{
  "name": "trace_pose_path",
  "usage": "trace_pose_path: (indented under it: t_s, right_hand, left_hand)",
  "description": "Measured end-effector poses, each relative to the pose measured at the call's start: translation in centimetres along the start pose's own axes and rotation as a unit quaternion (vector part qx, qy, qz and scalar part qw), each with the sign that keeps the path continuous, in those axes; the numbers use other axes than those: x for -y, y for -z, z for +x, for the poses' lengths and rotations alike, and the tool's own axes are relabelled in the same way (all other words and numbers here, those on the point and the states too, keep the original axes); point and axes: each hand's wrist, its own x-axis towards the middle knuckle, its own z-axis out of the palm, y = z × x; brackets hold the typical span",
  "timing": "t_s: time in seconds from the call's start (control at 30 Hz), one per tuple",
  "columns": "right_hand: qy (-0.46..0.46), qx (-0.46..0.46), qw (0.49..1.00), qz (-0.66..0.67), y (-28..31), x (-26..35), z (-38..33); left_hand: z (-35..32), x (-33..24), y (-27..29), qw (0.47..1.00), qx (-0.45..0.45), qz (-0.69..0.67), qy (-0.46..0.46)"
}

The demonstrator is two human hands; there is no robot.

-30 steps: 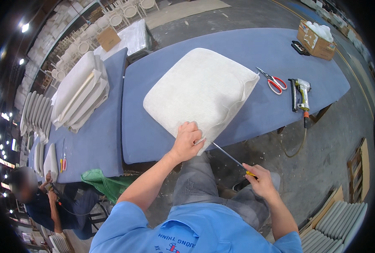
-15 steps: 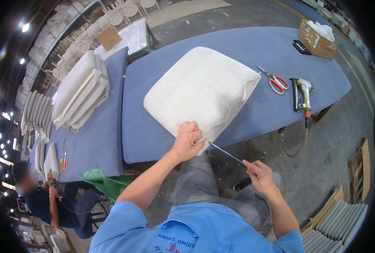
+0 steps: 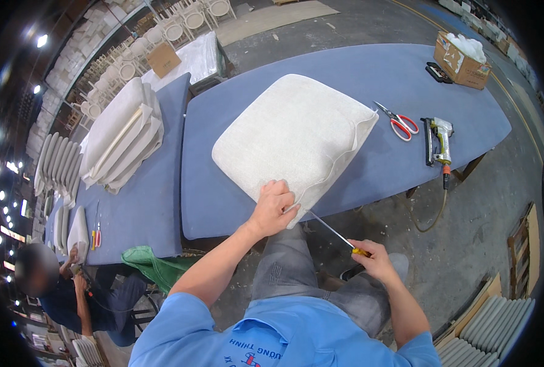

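Observation:
A padded seat cushion in off-white fabric [image 3: 290, 122] lies on the blue-covered table [image 3: 394, 67], its near corner jutting over the front edge. Closed on that corner, my left hand [image 3: 275, 208] pinches the fabric. My right hand [image 3: 373, 259] grips the yellow handle of a long screwdriver [image 3: 330, 229]. Its thin shaft points up and left, with the tip at the cushion's side just right of my left hand; whether the tip is inside the cover I cannot tell. A loose seam or fold of fabric runs along the cushion's right side.
Right of the cushion lie red-handled scissors [image 3: 399, 122] and an air stapler [image 3: 438, 142] with a hose hanging off the table. A cardboard box [image 3: 461, 61] stands at the far right. Stacked covers [image 3: 122, 134] fill the left table, where a co-worker [image 3: 70, 293] sits.
My right hand has turned slightly, bringing more of the yellow handle into sight, and the screwdriver's shaft is a little steeper. My left hand keeps its grip on the corner.

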Motion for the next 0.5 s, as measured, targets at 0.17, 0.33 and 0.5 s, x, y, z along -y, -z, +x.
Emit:
trace_pose_path:
  t_s: [0.17, 0.33, 0.5]
  right_hand:
    - [0.036, -0.048, 0.994, -0.088, 1.3, 1.7, -1.0]
    - [0.053, -0.052, 0.991, -0.111, 1.0, 2.5, -1.0]
    - [0.073, -0.060, 0.987, -0.134, 0.9, 2.8, -0.9]
  left_hand:
    - [-0.2, -1.8, -0.5, 0.998, -0.008, 0.043, 0.048]
    - [-0.9, -3.4, -1.7, 0.987, -0.055, 0.093, 0.115]
    - [-0.8, -4.0, -2.2, 0.982, -0.042, 0.091, 0.162]
